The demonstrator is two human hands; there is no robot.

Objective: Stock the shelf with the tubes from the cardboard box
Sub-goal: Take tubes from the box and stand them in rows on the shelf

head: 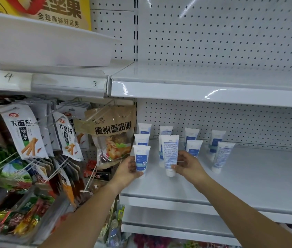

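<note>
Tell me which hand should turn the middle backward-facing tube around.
Right, probably. The right hand grips the barcode-side tube; the left hand is busy holding the front-facing tube farther left.

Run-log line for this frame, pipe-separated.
left-hand grip: holds front-left tube | right-hand grip: holds barcode-facing tube | both upright | more tubes standing on shelf behind

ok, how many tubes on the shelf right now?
10, on the shelf. First column: back tube, middle, front one in the left hand. Second: back, middle mostly hidden, front in the right hand. Third: two. Fourth: two. Others may be hidden.
</note>
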